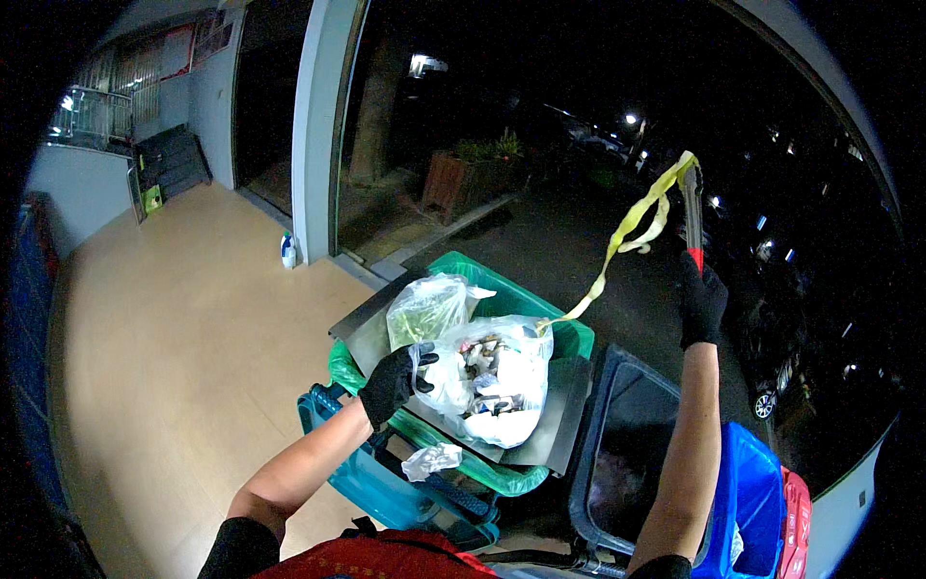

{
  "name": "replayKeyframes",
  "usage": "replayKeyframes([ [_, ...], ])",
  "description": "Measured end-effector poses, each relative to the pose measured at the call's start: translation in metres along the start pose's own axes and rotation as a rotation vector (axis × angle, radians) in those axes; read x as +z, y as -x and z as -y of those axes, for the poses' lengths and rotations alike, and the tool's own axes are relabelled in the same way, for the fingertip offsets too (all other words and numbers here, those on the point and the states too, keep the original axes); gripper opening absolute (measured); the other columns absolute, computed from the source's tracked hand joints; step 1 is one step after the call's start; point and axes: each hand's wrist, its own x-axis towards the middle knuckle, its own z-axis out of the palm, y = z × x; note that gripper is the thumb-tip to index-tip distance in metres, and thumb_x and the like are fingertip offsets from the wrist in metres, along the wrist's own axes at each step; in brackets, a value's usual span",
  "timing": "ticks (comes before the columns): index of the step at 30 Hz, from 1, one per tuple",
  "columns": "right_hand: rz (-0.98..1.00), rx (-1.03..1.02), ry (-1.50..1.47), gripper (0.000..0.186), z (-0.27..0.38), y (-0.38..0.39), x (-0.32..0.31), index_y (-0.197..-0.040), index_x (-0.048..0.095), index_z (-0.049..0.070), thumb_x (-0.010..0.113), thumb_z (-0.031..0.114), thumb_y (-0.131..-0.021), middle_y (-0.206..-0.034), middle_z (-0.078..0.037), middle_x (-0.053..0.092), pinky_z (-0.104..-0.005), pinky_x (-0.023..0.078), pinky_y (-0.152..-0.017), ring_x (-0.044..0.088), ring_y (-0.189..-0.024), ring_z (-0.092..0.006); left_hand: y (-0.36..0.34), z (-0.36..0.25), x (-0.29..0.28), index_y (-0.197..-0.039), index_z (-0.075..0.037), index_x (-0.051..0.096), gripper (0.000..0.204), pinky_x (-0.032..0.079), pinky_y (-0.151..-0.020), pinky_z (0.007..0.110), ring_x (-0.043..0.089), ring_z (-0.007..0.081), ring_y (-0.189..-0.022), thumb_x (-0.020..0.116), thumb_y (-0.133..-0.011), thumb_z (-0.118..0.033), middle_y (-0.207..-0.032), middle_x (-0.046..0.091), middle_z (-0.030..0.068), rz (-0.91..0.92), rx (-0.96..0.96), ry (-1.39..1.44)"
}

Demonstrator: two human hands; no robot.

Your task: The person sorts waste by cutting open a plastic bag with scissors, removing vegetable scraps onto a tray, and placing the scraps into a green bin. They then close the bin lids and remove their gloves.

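Note:
My left hand [395, 384], in a black glove, has its fingers closed on the edge of a translucent bag [502, 417] full of mixed white and dark rubbish. That bag lies on a metal sheet [564, 415] across a green bin [569, 330], beside a paler bag [424, 317] with greenish contents. My right hand [700, 301], also gloved in black, grips metal tongs [693, 222] with a red handle, raised out to the right. A long pale yellow strip [619, 246] hangs from the tongs' tip down to the full bag. A crumpled white plastic piece [429, 461] lies near the front.
A teal bin [357, 473] stands front left; a dark bin [600, 463], blue bin [752, 492] and red bin [794, 511] line the right. A bottle [287, 249] stands on the beige floor by the door frame [313, 145]. Outside are a wooden planter [453, 188] and vehicles.

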Motion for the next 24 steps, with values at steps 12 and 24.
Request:
replayKeyframes([
  [12,0.011,-0.088,0.044,0.029,0.011,-0.058,0.002,-0.084,0.07,0.007,0.073,0.035,-0.09,-0.064,-0.001,0.062,-0.0305,0.044,-0.052,0.057,-0.055,-0.0118,0.005,0.017,-0.012,-0.144,-0.001,0.043,0.06,0.061,-0.073,0.035,0.056,0.0235,-0.122,0.051,-0.101,-0.042,-0.135,0.055,0.0163,-0.019,-0.067,0.155],
  [24,0.039,-0.027,-0.044,0.036,0.007,-0.083,0.013,-0.086,0.072,0.006,0.07,0.042,-0.092,-0.064,-0.003,0.064,-0.0279,0.045,-0.048,0.059,-0.052,-0.0117,0.014,0.015,-0.015,-0.144,-0.001,0.042,0.056,0.059,-0.079,0.033,0.056,0.0233,-0.122,0.063,-0.092,-0.005,-0.137,0.055,0.0141,-0.046,-0.098,0.048],
])
